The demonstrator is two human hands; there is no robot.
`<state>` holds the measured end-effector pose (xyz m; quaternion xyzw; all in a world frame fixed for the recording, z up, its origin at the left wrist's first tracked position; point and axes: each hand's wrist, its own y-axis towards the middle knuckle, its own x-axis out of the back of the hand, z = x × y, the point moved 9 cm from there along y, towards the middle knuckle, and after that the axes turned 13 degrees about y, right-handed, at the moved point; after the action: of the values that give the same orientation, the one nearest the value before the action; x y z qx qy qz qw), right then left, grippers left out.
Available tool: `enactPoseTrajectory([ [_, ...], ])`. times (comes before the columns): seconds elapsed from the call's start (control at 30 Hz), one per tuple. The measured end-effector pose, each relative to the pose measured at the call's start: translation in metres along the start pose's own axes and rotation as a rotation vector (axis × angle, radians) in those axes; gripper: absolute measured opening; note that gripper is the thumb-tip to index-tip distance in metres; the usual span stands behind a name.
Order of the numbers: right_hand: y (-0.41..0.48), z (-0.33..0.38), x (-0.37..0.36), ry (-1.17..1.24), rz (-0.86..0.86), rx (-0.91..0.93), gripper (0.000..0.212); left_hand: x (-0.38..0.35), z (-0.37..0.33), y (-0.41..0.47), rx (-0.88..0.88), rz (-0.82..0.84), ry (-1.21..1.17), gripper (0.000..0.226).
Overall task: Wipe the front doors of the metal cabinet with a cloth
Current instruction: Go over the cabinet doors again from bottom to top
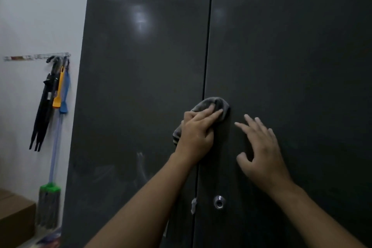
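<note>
1. The grey cloth (213, 104) lies bunched under the left hand (196, 133). The hand's straight fingers press it against the cabinet, right over the seam (208, 46) between the two doors.
2. The right hand (261, 151), just beside it, rests on the right door (302, 66) with fingers spread, holding nothing.
3. Below, between the wrists, sits a round metal lock (219, 201).
4. The dark left door (124, 96) is glossy, with a glare (140, 20) above the left hand and faint smears (141, 163) below it.
5. Well left of the left hand are a white wall (40, 16), a hook rail (38, 57), a hanging mop (50, 187) and a cardboard box (14, 213).
</note>
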<state>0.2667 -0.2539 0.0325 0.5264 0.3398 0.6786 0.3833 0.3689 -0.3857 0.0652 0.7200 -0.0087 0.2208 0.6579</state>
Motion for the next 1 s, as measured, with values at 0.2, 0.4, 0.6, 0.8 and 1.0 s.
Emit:
enactPoseTrajectory([
  [0.2,-0.013,0.014,-0.030,-0.055,0.125,0.005,0.077,-0.037,-0.011,-0.066,-0.258,0.283,0.092,0.052],
  [0.4,-0.031,0.017,-0.038,-0.132,0.208,0.005,0.063,-0.054,-0.003,-0.140,-0.456,0.471,0.191,0.053],
  [0.6,-0.042,0.014,-0.023,-0.178,0.227,0.020,0.061,-0.010,0.004,-0.096,-0.405,0.194,0.319,0.056],
  [0.8,-0.040,0.013,-0.013,-0.163,0.207,0.053,0.067,0.035,0.023,0.017,0.162,-0.127,0.029,0.046],
  [1.0,-0.021,0.008,0.002,-0.060,0.089,0.017,0.081,0.013,0.005,0.011,0.157,-0.104,-0.071,0.046],
])
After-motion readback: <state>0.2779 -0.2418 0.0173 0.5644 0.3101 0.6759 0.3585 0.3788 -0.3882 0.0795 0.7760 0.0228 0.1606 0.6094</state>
